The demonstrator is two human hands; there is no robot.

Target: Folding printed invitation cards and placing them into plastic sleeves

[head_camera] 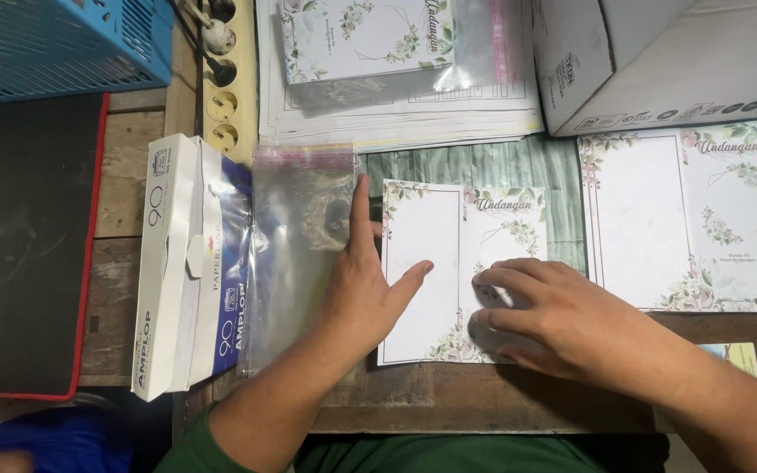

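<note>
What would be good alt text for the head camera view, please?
Two bare hands press a floral-bordered card flat on a wooden table: the left hand on its left edge beside clear plastic sleeves, the right hand on its right half. A stack of matching cards lies to the right.

A worn wooden table of plain planks (partly covered by a black mat with a red edge) carries a cream power strip under even, soft light.

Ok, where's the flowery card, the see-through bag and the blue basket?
White flowery paper card (418,289): head view, blank left panel.
Clear plastic bag (295,263): head view, middle.
Blue plastic basket (63,44): head view, slatted side.
</note>
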